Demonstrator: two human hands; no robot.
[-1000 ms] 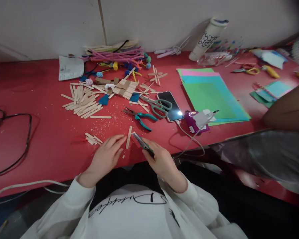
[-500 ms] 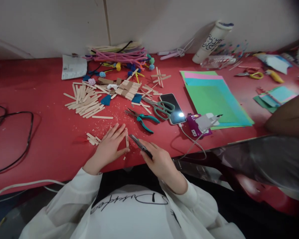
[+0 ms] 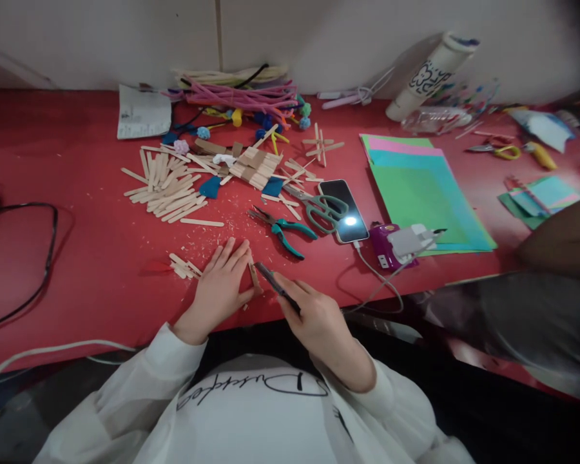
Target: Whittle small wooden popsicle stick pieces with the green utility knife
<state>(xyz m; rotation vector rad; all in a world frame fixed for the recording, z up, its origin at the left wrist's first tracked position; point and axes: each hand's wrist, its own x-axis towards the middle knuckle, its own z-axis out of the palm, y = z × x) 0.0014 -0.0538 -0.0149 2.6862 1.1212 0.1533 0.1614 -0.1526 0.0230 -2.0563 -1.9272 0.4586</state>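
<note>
My left hand (image 3: 222,283) lies on the red tabletop, fingers stretched out. It holds a short piece of craft stick (image 3: 254,277) between the index fingertip and the thumb tip. In my right hand (image 3: 316,312) is a dark utility knife (image 3: 276,283), its front end close beside the stick piece; whether the blade touches the wood I cannot tell. Several cut stick pieces (image 3: 183,266) lie left of my left hand. Beyond the hands are teal-handled pliers (image 3: 287,232), open, and wood shavings are scattered around.
A pile of craft sticks (image 3: 167,187) lies at the back left, near a stick panel (image 3: 256,167). Scissors (image 3: 326,212) overlap a phone (image 3: 345,209) wired to a charger (image 3: 410,241). Coloured paper (image 3: 430,193) and a white bottle (image 3: 430,77) are rightward. Another person's arm (image 3: 560,238) rests at right.
The knife's front end has come closer to the stick piece. That piece now slants more and looks turned. My left hand stays flat; the whole view has shifted slightly.
</note>
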